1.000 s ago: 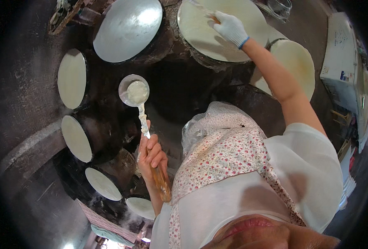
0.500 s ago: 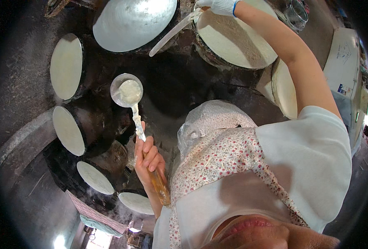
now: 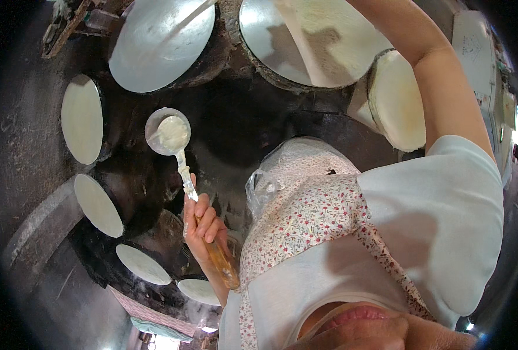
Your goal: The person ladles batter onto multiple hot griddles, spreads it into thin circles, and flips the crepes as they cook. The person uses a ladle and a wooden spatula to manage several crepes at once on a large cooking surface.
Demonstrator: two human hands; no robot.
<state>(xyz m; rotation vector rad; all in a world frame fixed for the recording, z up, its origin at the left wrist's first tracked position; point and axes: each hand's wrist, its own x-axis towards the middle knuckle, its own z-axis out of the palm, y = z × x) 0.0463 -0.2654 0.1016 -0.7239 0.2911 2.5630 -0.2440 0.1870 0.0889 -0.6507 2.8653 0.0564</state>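
Observation:
My left hand (image 3: 203, 224) is closed round the wooden handle (image 3: 221, 259) of a ladle, whose round bowl (image 3: 166, 133) holds thick pale batter. My right forearm (image 3: 442, 87) extends off the top edge, with the hand out of view. A long pale stick (image 3: 192, 17) crosses the upper part of a grey metal griddle (image 3: 154, 52); whatever holds it is hidden beyond the edge. On the large griddle to its right (image 3: 259, 41), a pale layer covers part of the surface, with shadows falling across it.
Smaller griddles with pale rounds (image 3: 82, 119) curve down the left, steam near the lowest (image 3: 197, 290). Another pale round (image 3: 399, 102) lies at the right. A white appliance (image 3: 469, 52) stands at far right, a wooden shelf with containers (image 3: 66, 29) at top left.
My right hand has moved up out of view, and the pale stick has swung over the grey griddle. The upper-right griddle shows more bare metal. The ladle has drifted slightly left.

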